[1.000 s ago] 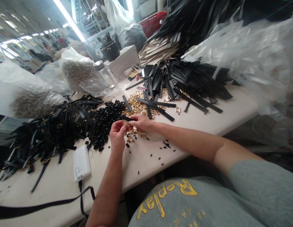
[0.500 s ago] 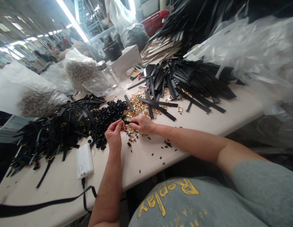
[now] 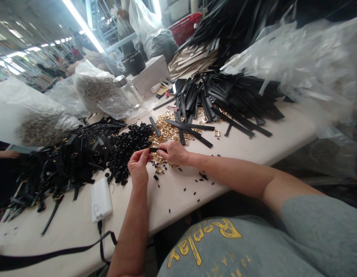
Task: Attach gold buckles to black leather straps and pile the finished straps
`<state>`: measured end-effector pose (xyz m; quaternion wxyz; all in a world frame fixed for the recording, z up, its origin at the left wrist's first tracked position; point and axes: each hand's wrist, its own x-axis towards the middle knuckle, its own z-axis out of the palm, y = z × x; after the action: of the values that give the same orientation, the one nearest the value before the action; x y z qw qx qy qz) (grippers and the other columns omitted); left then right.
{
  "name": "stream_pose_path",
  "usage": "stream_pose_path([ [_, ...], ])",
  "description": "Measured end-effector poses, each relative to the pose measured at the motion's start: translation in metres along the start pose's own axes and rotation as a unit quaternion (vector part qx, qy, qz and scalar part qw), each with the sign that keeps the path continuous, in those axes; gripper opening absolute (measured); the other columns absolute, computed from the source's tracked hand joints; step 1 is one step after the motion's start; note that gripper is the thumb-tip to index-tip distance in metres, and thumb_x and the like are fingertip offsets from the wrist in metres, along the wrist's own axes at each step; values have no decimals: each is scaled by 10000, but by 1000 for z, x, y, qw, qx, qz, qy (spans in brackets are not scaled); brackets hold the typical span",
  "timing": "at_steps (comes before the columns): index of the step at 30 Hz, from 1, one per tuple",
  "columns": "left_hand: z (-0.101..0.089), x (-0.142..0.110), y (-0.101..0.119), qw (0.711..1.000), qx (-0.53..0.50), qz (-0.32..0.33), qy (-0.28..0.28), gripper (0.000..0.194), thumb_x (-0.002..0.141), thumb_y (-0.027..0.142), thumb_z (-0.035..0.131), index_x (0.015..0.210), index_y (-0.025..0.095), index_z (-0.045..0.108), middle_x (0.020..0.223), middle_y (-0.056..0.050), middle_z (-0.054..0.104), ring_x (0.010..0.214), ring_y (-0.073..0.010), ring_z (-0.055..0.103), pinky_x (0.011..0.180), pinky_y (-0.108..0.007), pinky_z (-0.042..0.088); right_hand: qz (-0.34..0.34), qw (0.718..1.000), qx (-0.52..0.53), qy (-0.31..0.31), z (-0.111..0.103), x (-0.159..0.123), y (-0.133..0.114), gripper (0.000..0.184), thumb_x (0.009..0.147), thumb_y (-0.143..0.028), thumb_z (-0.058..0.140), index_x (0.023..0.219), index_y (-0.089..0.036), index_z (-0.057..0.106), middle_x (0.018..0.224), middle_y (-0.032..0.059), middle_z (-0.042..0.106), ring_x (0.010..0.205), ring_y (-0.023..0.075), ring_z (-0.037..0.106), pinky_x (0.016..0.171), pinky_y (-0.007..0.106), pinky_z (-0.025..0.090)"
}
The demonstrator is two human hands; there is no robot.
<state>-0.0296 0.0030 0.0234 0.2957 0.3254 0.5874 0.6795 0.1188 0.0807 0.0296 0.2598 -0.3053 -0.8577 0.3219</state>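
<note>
My left hand (image 3: 138, 165) is closed, thumb and forefinger pinching one end of a short black strap (image 3: 156, 149). The fingers of my right hand (image 3: 176, 153) are closed around the same strap from the other side. A trace of gold shows by the left fingertips, too small to make out. Just behind the hands lie a heap of gold buckles (image 3: 166, 129) and several loose black straps (image 3: 192, 132). Small black loops (image 3: 128, 148) are piled beyond my left hand.
Black straps with buckles (image 3: 71, 157) lie in a heap on the left, near a white power bank (image 3: 101, 200) with a cable. More black straps (image 3: 238, 94) spread at the right. Plastic bags (image 3: 100, 86), a glass jar (image 3: 129, 92) and a white box (image 3: 153, 75) stand behind.
The gold buckle seen at my left fingertips is now mostly hidden, with the strap reaching those fingers. Another person's arm has appeared at the left edge. The view has shifted slightly.
</note>
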Motion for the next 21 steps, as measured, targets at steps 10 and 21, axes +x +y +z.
stream_pose_path([
  [10, -2, -1, -1, 999, -12, 5, -35, 260, 656, 345, 832, 783, 153, 711, 910, -61, 729, 760, -139, 677, 674, -226, 557, -8, 1000, -15, -7, -1, 0, 2, 204, 923, -234, 551, 769, -136, 644, 704, 19, 587, 631, 118, 437, 592, 245, 241],
  [21, 2, -7, -1, 995, 33, 92, -37, 176, 711, 310, 802, 794, 173, 730, 927, -52, 715, 776, -148, 664, 679, -246, 546, -17, 1000, 3, -8, 1, 0, 3, 220, 925, -237, 551, 747, -128, 622, 677, 8, 558, 610, 104, 408, 585, 242, 231],
])
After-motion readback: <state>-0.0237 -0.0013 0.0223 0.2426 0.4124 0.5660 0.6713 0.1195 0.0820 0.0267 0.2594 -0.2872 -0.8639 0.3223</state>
